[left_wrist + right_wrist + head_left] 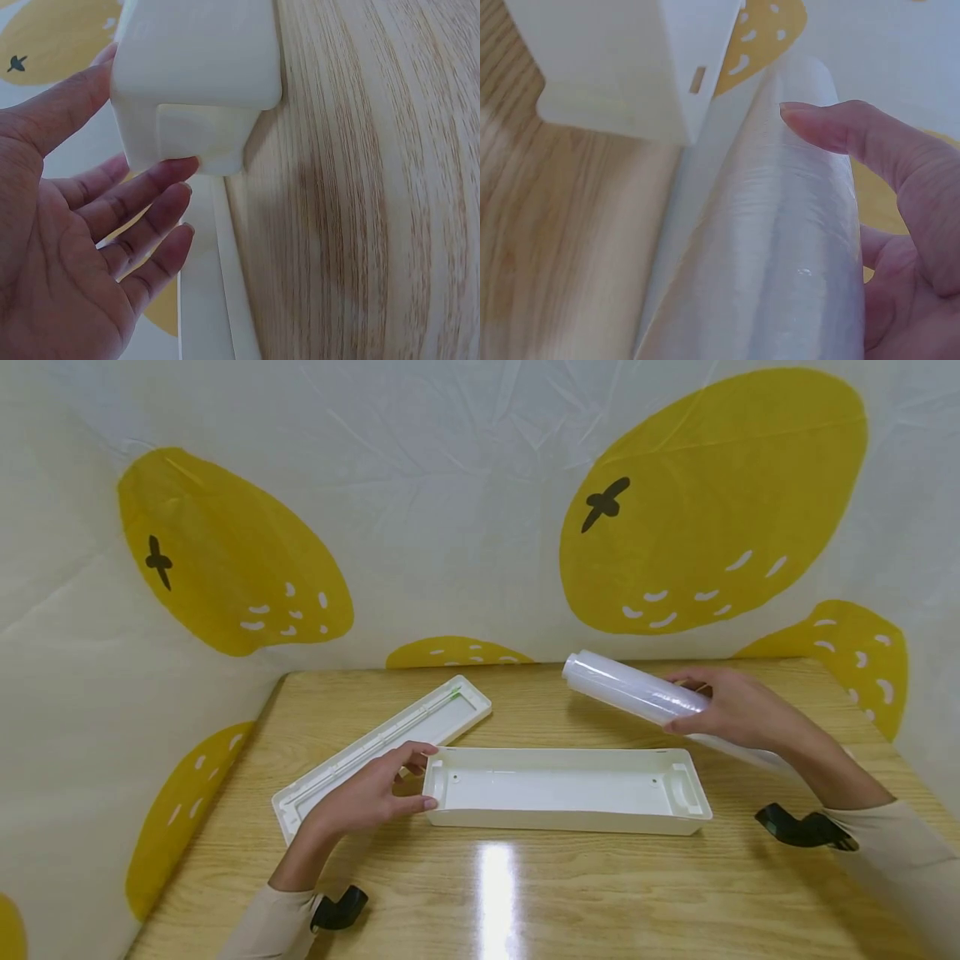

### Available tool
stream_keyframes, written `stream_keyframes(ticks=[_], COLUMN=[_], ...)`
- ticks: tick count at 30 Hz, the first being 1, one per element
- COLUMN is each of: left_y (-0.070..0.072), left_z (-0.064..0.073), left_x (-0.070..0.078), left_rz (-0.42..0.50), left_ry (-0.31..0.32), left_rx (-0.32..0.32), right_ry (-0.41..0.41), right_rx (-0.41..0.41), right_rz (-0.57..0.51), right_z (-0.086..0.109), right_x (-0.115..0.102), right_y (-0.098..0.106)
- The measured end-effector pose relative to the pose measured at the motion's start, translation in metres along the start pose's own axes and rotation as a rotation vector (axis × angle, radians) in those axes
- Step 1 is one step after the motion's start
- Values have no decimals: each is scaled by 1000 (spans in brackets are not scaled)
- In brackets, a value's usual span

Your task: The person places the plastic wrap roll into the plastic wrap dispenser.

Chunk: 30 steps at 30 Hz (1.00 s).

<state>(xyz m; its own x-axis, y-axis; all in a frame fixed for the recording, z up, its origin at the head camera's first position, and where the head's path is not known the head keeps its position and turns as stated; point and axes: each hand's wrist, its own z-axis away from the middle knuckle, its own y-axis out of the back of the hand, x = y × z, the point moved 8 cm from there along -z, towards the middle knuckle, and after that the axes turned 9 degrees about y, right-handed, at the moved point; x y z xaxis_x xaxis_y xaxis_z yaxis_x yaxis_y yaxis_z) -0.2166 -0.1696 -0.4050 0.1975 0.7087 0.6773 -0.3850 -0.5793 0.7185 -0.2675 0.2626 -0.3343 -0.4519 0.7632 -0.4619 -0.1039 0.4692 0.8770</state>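
A long white open-topped plastic box [555,820] lies crosswise on the table, with a cradle-like holder inside each end. My left hand [367,795] holds its left end, thumb at the near corner and fingers at the far corner. In the left wrist view the thumb and one fingertip touch the box end [196,56], while the other fingers spread below. My right hand [738,712] grips a roll of clear plastic wrap [626,687], tilted behind the box's right side. In the right wrist view the thumb presses along the shiny roll [780,225].
A white lid [442,722], with a thin strip with a green end along it, lies slanted at the back left, partly behind my left hand. The wooden table [600,893] ends against a white cloth [465,527] printed with yellow fruit. A black strap piece [339,908] sits at my left wrist.
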Motion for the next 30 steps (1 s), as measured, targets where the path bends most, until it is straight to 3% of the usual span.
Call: stream_keyframes(ticks=[9,18,30], left_y=[1,1,0], left_z=[-1,-1,-1], left_x=[0,0,-1], left_rz=[2,5,-4], left_ry=[2,9,11], left_rx=[-4,-7,-6], right_ry=[56,121,148], right_rx=[-2,10,-6], right_rz=[42,31,-20], right_z=[-5,-10,-16], right_x=[-23,-50,-76], right_y=[3,2,-5])
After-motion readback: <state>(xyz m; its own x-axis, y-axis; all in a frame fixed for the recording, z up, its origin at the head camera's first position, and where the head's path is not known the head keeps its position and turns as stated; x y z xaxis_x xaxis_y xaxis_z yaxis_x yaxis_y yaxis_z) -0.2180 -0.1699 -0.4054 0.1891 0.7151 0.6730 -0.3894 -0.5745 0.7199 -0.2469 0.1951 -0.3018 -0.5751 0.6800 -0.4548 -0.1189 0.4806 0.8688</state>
